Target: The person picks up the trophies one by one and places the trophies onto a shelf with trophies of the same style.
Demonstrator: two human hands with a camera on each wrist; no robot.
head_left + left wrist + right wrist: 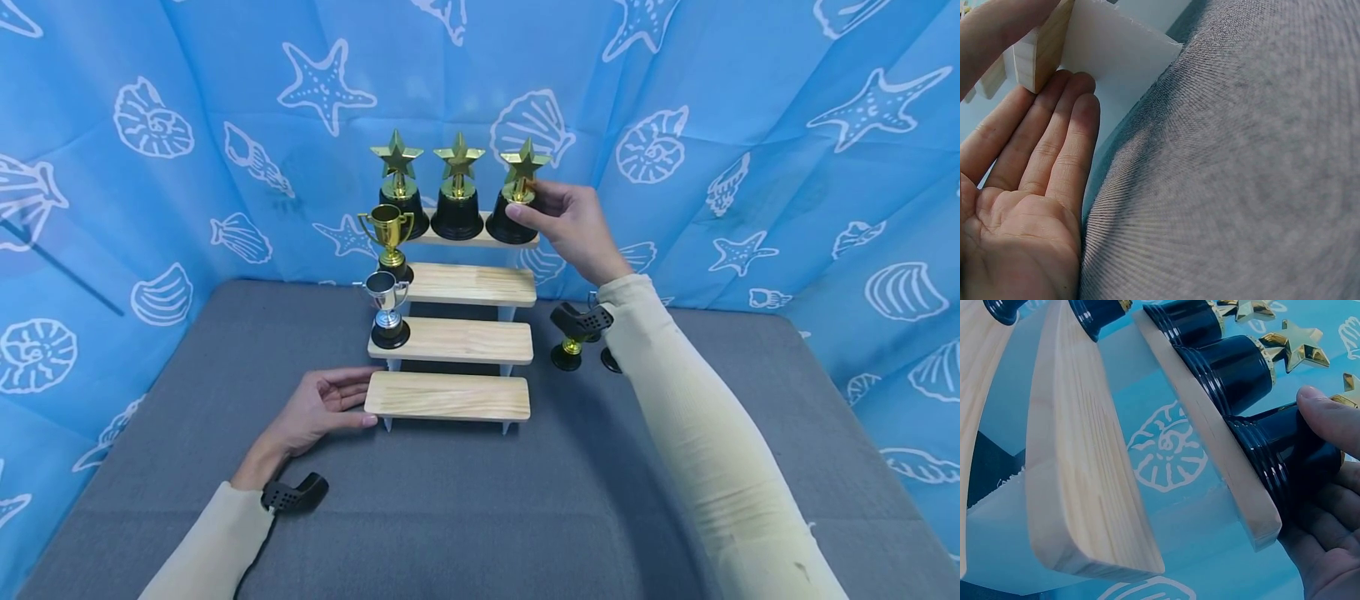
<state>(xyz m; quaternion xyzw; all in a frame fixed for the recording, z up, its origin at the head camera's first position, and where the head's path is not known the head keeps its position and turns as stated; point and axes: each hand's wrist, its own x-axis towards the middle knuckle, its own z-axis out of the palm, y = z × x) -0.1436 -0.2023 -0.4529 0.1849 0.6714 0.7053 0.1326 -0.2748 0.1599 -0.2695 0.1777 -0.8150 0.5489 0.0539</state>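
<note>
My right hand (570, 221) grips a gold star trophy (513, 217) by its black base, at the right end of the top shelf (1254, 515). In the right wrist view the base sits at the board, thumb on the near side. Two matching star trophies (457, 212) stand to its left on that shelf. My left hand (326, 408) is at the left end of the lowest shelf (450, 396) of a stepped wooden stand. Its straight fingers (1072, 131) touch the board's end, with the thumb along its front side.
A gold cup trophy (390, 237) stands at the left of the second shelf, a silver cup trophy (386, 308) below it on the third. More trophies (567, 357) stand on the grey tabletop (465, 517), partly hidden by my right forearm. A blue shell-patterned curtain (712, 125) hangs behind.
</note>
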